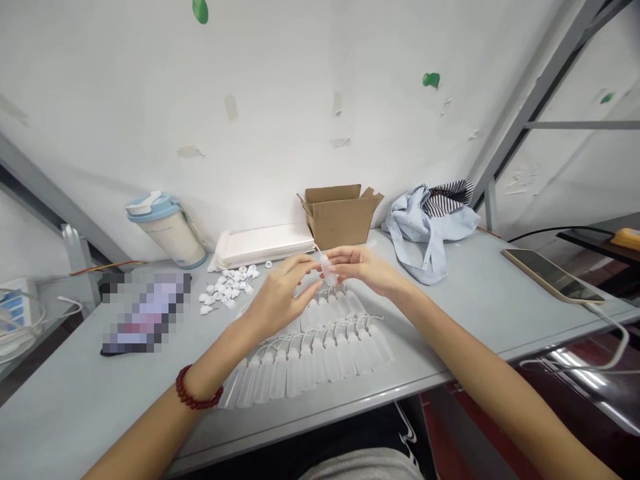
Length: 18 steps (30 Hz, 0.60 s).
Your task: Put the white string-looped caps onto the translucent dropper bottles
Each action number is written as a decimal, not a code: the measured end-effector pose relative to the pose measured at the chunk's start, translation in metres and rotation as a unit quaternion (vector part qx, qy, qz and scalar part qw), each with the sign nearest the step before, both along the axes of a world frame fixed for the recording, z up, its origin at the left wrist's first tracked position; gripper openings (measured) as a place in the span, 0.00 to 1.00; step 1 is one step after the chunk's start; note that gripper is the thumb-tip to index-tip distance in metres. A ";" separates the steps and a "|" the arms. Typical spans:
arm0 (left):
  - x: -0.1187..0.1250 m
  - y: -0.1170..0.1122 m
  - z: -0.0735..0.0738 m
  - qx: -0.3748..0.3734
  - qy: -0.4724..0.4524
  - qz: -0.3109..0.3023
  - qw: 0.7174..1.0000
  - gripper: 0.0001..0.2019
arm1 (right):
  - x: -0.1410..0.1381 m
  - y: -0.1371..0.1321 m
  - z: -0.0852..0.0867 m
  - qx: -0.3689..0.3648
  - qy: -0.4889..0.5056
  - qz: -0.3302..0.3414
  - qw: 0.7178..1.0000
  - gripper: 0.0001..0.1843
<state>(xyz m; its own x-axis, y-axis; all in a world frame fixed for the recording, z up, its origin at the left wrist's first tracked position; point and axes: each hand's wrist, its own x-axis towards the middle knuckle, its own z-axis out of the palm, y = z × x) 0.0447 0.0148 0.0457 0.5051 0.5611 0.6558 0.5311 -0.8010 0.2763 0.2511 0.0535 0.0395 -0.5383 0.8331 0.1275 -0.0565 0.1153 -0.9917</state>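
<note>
Above the middle of the table, my right hand (363, 267) is closed around a small translucent squeeze bottle (329, 272) with a thin nozzle pointing up. My left hand (280, 293) meets it from the other side, fingertips at the bottle's neck and the thumb stretched out lower down; part of this contact is hidden. Beneath both hands lie two rows of similar clear bottles (320, 360), side by side, with thin bent tubes at their tops. To the left of them is a loose pile of small white nozzle caps (227, 287).
An open cardboard box (340, 223) and a stack of white padded sheets (265, 245) stand by the wall. A tumbler (170, 230) and a pixelated flat object (150, 313) are left. At right lie a light-blue cloth bag (430, 233) and a cabled phone (553, 275).
</note>
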 end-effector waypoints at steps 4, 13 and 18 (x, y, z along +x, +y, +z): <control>0.008 0.007 0.009 0.090 0.048 -0.033 0.994 0.09 | 0.009 0.007 0.000 -0.005 0.041 0.003 0.999 0.13; 0.021 0.023 0.019 0.116 0.114 -0.022 0.986 0.20 | 0.018 0.008 0.009 -0.053 0.113 0.044 0.991 0.14; 0.025 0.032 0.017 0.100 0.062 -0.048 0.992 0.21 | 0.022 0.010 0.009 -0.076 0.136 0.066 0.986 0.17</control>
